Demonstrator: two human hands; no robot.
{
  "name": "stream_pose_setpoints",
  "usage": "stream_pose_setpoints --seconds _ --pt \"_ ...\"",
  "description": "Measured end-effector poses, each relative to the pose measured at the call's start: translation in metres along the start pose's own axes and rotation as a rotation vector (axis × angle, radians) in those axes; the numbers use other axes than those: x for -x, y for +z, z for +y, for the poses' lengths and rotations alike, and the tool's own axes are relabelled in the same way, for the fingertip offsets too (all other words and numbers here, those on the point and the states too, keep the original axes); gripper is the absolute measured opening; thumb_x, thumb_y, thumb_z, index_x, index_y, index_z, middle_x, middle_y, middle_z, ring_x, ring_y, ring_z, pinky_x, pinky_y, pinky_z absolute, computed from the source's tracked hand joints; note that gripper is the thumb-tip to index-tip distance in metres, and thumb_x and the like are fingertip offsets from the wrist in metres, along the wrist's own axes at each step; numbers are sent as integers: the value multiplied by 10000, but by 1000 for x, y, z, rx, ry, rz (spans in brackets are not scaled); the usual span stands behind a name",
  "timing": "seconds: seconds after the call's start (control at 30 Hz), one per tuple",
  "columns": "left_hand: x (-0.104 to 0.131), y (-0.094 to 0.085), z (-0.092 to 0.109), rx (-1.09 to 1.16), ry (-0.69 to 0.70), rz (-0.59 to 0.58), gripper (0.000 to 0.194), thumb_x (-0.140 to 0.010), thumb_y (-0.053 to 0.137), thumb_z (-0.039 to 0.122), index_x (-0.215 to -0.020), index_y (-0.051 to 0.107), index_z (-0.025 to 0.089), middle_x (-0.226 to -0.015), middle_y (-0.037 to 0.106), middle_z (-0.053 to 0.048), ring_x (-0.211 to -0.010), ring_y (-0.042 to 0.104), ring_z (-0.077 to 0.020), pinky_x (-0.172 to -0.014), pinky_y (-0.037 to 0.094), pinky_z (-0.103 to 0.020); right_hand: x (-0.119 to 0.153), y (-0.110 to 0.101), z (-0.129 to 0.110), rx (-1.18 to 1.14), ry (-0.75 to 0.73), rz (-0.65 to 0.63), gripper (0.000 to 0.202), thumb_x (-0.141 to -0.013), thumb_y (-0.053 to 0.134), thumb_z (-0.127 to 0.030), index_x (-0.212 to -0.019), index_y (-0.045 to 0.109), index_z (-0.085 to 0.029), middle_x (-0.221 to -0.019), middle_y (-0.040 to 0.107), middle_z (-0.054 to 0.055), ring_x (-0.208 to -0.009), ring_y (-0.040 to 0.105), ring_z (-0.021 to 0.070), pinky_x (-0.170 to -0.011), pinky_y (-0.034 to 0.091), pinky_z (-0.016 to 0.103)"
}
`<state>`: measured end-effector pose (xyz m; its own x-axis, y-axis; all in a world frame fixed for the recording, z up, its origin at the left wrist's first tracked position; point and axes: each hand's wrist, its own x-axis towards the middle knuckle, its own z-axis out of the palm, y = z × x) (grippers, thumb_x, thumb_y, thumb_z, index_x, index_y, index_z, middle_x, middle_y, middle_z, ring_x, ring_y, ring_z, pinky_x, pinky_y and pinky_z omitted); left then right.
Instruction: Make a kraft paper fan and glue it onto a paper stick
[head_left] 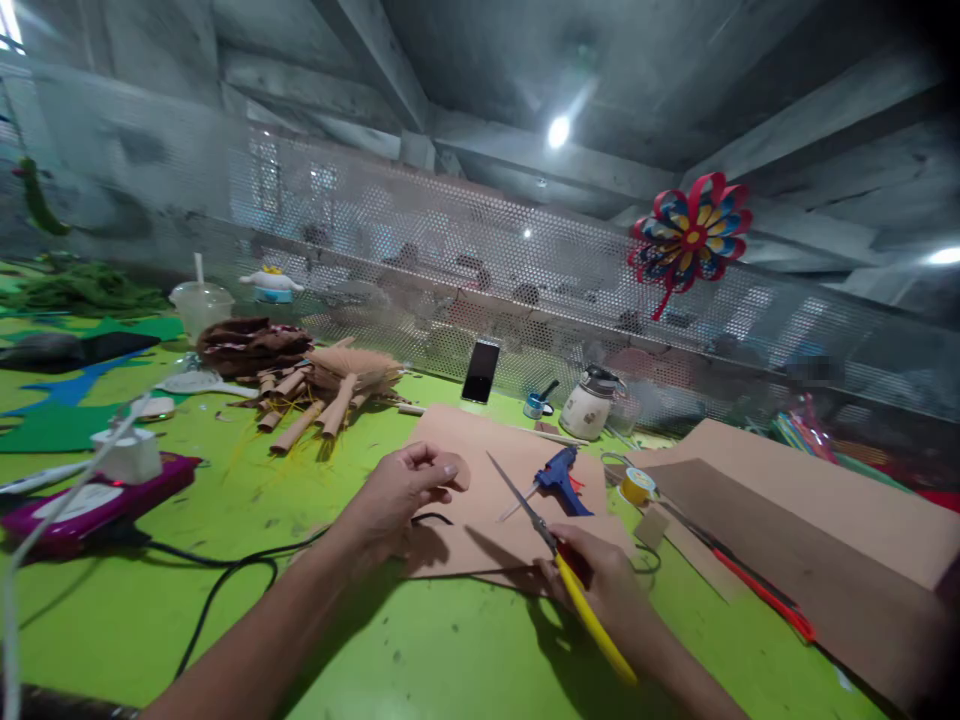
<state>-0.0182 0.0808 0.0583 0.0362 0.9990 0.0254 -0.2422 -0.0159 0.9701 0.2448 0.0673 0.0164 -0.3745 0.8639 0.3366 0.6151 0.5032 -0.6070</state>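
Observation:
A small rounded piece of brown paper (457,472) is pinched between the thumb and fingers of my left hand (401,495). My right hand (592,575) is wrapped round the yellow handle of a pair of scissors (559,550), whose blades point up and left toward the paper piece without touching it. Under both hands lie brown paper sheets (480,440) on the green table (420,655). A blue glue gun (561,482) rests on the sheets just beyond the scissors.
Rolled brown paper pieces (337,400) lie at the back left, near a purple power strip (97,500) with cables. A phone (481,371) and a pot (589,405) stand behind the sheets. Red-handled scissors (765,595) and larger brown sheets (817,490) are at right.

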Motion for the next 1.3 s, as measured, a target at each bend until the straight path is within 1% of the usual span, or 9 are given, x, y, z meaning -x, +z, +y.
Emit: stream_pose_setpoints --seconds 0.1,0.2,0.33,0.4,0.57,0.73,0.9,1.1,1.3 --pt "4 13 4 63 -15 -41 196 -699 745 266 -742 613 129 -807 660 -58 -768 603 -159 -696 456 -267 -4 7 -1 -236 35 67 262 -760 584 -230 -1014 605 -168 -711 569 15 -607 524 147 -554 426 252" --pt "9 29 14 107 30 -92 185 -707 744 258 -723 613 128 -779 630 -35 -748 586 -147 -707 469 -275 -14 0 -15 -489 118 89 295 -721 595 -217 -1012 570 -176 -702 544 -3 -594 533 138 -546 442 250" --pt "10 48 24 51 61 -152 166 -738 718 272 -760 645 125 -797 641 -48 -745 570 -139 -657 438 -244 -26 -14 -42 -872 111 107 375 -690 625 -232 -1044 507 -191 -806 574 18 -712 577 157 -671 499 289" --pt "7 55 23 -12 70 -183 161 -747 708 277 -769 658 126 -748 638 -39 -688 543 -121 -610 400 -227 -28 -16 -49 -976 94 116 404 -690 660 -252 -1056 499 -189 -843 577 28 -753 578 159 -696 501 289" --pt "-5 66 9 -92 90 -268 125 -757 693 264 -775 687 141 -678 592 2 -618 459 -93 -606 364 -225 -24 -12 -40 -1049 129 138 381 -836 601 -389 -1135 498 -176 -794 553 18 -617 553 125 -544 487 255" --pt "-8 73 -3 -130 63 -335 173 -730 706 222 -889 706 155 -795 658 -31 -697 499 -125 -654 391 -247 -17 -11 -24 -1029 165 155 454 -766 699 -321 -1152 501 -184 -815 564 12 -663 559 134 -567 501 255" --pt "-9 74 -10 -54 26 -297 178 -684 737 203 -850 704 148 -765 653 -25 -689 516 -130 -665 408 -257 -15 -10 -21 -1043 202 172 510 -718 745 -304 -1163 520 -194 -802 570 1 -651 569 129 -590 504 255" --pt "-10 66 -18 11 -5 -301 159 -689 744 196 -837 711 150 -772 668 -27 -698 537 -122 -663 409 -240 -14 -1 -22 -1213 256 137 411 -818 650 -390 -1164 537 -198 -721 583 -3 -605 594 124 -576 519 255" --pt "-8 63 -17 -13 -21 -305 161 -698 742 197 -848 712 145 -831 695 -50 -740 566 -141 -699 422 -256 -12 7 -19 -1302 363 79 427 -795 673 -342 -1167 546 -174 -705 612 7 -602 600 131 -611 553 302"
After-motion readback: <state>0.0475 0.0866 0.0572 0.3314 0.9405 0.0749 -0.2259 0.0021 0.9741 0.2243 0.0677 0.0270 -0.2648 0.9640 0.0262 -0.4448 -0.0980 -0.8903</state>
